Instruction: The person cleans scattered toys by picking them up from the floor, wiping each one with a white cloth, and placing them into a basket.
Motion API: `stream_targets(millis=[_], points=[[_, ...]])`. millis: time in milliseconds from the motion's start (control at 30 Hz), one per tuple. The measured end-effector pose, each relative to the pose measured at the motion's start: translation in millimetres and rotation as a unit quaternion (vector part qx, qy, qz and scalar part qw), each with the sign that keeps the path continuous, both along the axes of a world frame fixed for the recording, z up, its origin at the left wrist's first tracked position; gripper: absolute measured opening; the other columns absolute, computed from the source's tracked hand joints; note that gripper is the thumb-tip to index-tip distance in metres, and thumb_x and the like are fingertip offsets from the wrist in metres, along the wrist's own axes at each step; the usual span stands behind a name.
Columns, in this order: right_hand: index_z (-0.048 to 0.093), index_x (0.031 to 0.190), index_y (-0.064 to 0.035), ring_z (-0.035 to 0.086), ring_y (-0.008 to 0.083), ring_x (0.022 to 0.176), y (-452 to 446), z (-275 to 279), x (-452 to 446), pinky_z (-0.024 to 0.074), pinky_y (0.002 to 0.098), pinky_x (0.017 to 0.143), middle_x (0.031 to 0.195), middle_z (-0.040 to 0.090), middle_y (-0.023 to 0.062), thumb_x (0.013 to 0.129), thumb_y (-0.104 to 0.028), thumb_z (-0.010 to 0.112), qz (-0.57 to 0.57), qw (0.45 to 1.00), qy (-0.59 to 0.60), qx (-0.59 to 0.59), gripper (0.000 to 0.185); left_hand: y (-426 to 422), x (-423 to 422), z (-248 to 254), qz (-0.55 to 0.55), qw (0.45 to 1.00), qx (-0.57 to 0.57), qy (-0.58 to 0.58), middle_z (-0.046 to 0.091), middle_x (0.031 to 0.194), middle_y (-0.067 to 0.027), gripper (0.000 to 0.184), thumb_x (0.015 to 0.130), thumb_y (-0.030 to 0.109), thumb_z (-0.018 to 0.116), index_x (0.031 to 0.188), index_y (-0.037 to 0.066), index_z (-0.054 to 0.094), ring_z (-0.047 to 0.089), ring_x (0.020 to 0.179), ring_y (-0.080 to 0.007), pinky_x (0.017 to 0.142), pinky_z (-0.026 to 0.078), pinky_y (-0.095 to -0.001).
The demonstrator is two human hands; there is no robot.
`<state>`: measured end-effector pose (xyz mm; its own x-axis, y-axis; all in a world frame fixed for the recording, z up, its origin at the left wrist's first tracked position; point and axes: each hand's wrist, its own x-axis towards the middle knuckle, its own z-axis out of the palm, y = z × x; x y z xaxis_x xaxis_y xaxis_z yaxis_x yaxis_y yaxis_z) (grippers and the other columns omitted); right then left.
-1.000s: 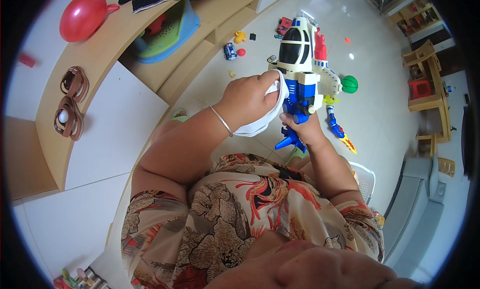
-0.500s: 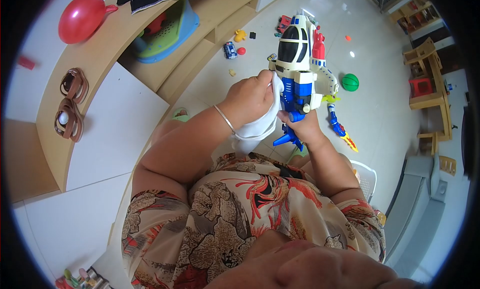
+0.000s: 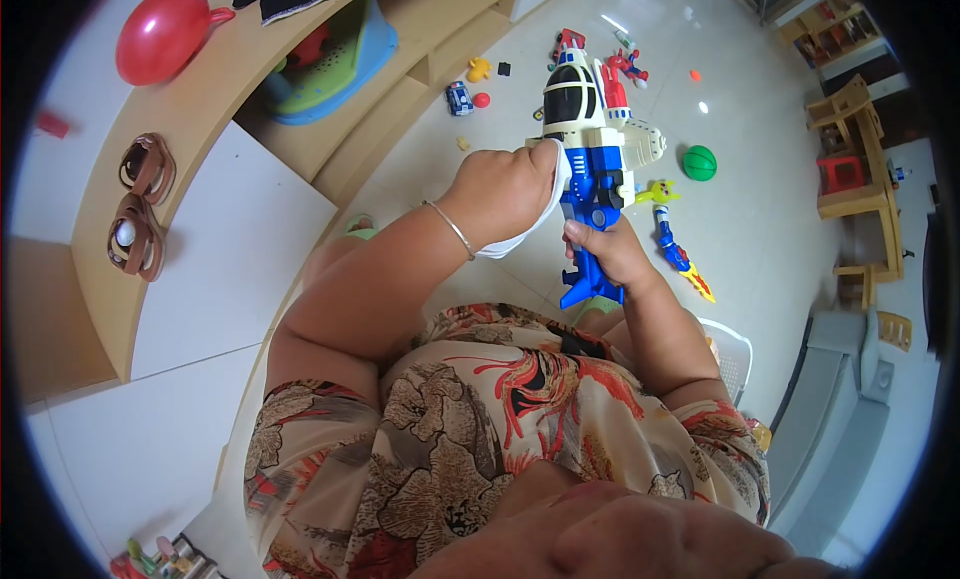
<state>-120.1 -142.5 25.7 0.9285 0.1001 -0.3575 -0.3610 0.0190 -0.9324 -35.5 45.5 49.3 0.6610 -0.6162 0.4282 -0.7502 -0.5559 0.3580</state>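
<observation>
A blue and white toy spaceship (image 3: 590,159) with a black canopy is held up in front of me, its canopy end pointing away. My right hand (image 3: 618,251) grips its blue lower part, the thumb lying across the front. My left hand (image 3: 505,191) is closed on a white cloth (image 3: 553,204) and presses it to the toy's left side. Most of the cloth is hidden behind that hand and wrist. A blue fin-like end (image 3: 590,289) of the toy sticks out below my right hand.
Scattered over the floor are a toy police car (image 3: 459,99), a green ball (image 3: 699,163), a toy sword (image 3: 680,254) and several small toys. At left, a wooden shelf unit bears sandals (image 3: 140,234) and a red balloon (image 3: 165,36). A white basket (image 3: 735,354) stands at right.
The toy has tilted and shifted slightly down and left. My left hand has turned with the cloth, less of which now shows. My right thumb has come into view on the toy's front.
</observation>
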Motion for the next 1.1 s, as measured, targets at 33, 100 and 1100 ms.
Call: stream_targets(millis=[33, 100, 1100], points=[[0.055, 0.091, -0.0048, 0.057, 0.0143, 0.063, 2, 0, -1, 0.0478, 0.0271, 0.057, 0.074, 0.057, 0.0034, 0.079, -0.023, 0.069, -0.001, 1.0, 0.001, 0.001, 0.026, 0, -1, 2, -0.001, 1.0, 0.001, 0.001, 0.062, 0.068, -0.0139, 0.021, 0.082, 0.014, 0.051, 0.101, 0.005, 0.047, 0.061, 0.057, -0.0309, 0.051, 0.048, -0.0418], [0.057, 0.082, -0.0067, 0.054, 0.0109, 0.06, 8, 3, -1, 0.0457, 0.0251, 0.054, 0.071, 0.055, -0.0002, 0.077, -0.021, 0.071, -0.023, 0.999, -0.021, -0.023, 0.021, -1, -3, 6, 0.025, 0.997, 0.002, 0.068, 0.062, 0.069, -0.0151, 0.015, 0.084, 0.011, 0.049, 0.096, 0.004, 0.048, 0.062, 0.06, -0.0311, 0.053, 0.049, -0.0409], [0.062, 0.082, -0.0056, 0.056, 0.0097, 0.061, 11, 5, 7, 0.0456, 0.026, 0.058, 0.068, 0.059, -0.0002, 0.074, -0.014, 0.071, -0.059, 0.986, -0.089, -0.131, 0.015, -8, -5, 0, -0.114, 0.95, -0.281, 0.082, 0.063, 0.075, -0.0134, 0.015, 0.079, 0.009, 0.062, 0.092, 0.003, 0.064, 0.061, 0.065, -0.0231, 0.06, 0.048, -0.03]])
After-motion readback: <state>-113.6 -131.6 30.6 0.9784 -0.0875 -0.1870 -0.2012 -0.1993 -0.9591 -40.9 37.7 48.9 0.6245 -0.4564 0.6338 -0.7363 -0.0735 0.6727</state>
